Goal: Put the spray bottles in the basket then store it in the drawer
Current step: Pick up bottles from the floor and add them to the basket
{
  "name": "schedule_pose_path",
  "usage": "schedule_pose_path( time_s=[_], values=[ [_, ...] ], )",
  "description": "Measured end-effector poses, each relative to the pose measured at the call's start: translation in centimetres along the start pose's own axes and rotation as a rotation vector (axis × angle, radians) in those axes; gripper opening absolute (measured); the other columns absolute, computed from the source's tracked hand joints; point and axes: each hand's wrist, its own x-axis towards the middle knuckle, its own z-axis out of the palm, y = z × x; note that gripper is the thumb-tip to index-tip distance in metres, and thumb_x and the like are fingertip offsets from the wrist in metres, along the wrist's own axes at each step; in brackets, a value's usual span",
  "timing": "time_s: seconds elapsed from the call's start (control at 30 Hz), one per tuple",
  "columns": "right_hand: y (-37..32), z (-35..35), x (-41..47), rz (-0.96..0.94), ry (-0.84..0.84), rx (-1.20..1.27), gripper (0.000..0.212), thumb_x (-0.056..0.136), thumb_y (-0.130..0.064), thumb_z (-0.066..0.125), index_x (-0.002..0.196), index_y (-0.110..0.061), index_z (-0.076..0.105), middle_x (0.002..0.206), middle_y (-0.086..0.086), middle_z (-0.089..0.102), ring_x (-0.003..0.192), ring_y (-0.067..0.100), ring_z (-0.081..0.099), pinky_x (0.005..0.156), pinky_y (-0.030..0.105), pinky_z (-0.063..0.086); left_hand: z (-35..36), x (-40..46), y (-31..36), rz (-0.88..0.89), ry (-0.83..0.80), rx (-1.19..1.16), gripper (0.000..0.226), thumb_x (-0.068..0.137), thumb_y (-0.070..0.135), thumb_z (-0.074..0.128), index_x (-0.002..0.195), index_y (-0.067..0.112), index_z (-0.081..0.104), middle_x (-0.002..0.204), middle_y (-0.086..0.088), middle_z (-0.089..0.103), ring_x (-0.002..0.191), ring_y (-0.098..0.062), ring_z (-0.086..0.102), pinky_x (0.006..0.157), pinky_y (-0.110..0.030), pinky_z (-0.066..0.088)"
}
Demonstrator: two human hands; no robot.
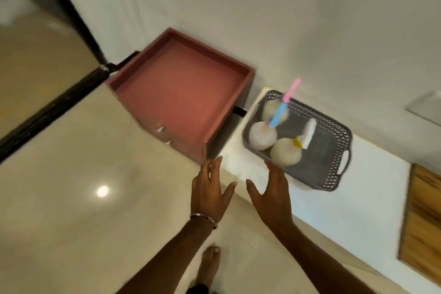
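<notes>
A grey perforated basket (334,150) sits on a white counter (362,198). Three white spray bottles stand inside it: one with a pink nozzle (270,108), one with a blue nozzle (262,136), one with a yellow-and-white nozzle (286,153). Left of the basket a reddish-brown drawer (181,93) stands pulled out, with nothing in it. My left hand (210,188) hovers open just below the drawer's near corner. My right hand (274,193) is open too, fingertips at the basket's near edge; whether they touch it is unclear.
Two small metal knobs (164,135) show on the drawer front. A wooden board (424,222) lies on the counter at the right edge. Glossy beige floor spreads at the left, with my bare foot (210,262) below. A dark door frame (78,26) runs at the upper left.
</notes>
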Motion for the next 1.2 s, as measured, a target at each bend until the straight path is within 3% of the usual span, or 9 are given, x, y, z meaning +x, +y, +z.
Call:
schedule_pose_path(
  time_s=[0.1,0.23,0.33,0.73,1.0,1.2],
  values=[
    [-3.0,2.1,-2.8,-0.111,-0.206,-0.107,0.082,0.086,-0.053,0.065,0.152,-0.019,0.028,0.157,0.005,0.034,0.143,0.024,0.033,0.114,0.041,0.033,-3.8,-4.4,-5.2,-0.171,0.012,0.049,0.084,0.08,0.063,0.056,0.147,0.023,0.025,0.143,-0.007,0.038,0.118,-0.024,0.053,0.097,-0.038,0.046],
    [-7.8,5.7,-6.6,-0.297,-0.358,-0.215,0.085,0.086,-0.053,0.065,0.151,-0.01,0.031,0.154,0.012,0.038,0.142,0.029,0.035,0.114,0.046,0.035,-8.3,-10.4,-12.5,-0.384,0.062,0.058,0.091,0.078,0.068,0.052,0.15,0.024,0.017,0.145,-0.007,0.032,0.118,-0.023,0.053,0.098,-0.036,0.042],
    [-11.8,9.2,-9.6,-0.422,-0.437,-0.23,0.084,0.086,-0.051,0.067,0.15,-0.009,0.032,0.15,0.015,0.041,0.138,0.031,0.04,0.107,0.048,0.042,-11.4,-15.0,-17.7,-0.521,0.129,0.078,0.093,0.078,0.068,0.053,0.151,0.022,0.016,0.144,-0.009,0.033,0.118,-0.024,0.052,0.097,-0.038,0.042],
    [-25.6,26.6,-28.0,-0.759,-0.806,-0.355,0.088,0.089,-0.057,0.057,0.157,-0.021,0.013,0.161,0.011,0.023,0.151,0.026,0.017,0.115,0.051,0.033,-21.2,-35.7,-35.8,-0.941,0.371,0.055,0.093,0.077,0.065,0.058,0.149,0.018,0.02,0.142,-0.013,0.037,0.118,-0.028,0.053,0.093,-0.04,0.046],
    [-28.2,37.8,-41.5,-0.975,-1.03,-0.458,0.085,0.091,-0.055,0.056,0.157,-0.022,0.012,0.162,0.009,0.021,0.151,0.025,0.015,0.116,0.05,0.03,-20.5,-49.6,-43.9,-1.235,0.497,-0.033,0.09,0.077,0.057,0.064,0.147,0.015,0.026,0.139,-0.014,0.04,0.11,-0.031,0.058,0.09,-0.04,0.048],
    [-24.5,46.8,-49.4,-1.112,-1.201,-0.541,0.084,0.089,-0.053,0.058,0.156,-0.022,0.017,0.159,0.009,0.029,0.148,0.025,0.025,0.112,0.048,0.036,-14.4,-56.5,-48.1,-1.447,0.572,-0.148,0.088,0.077,0.055,0.067,0.146,0.016,0.028,0.137,-0.011,0.042,0.103,-0.032,0.062,0.085,-0.04,0.051]
  ],
)
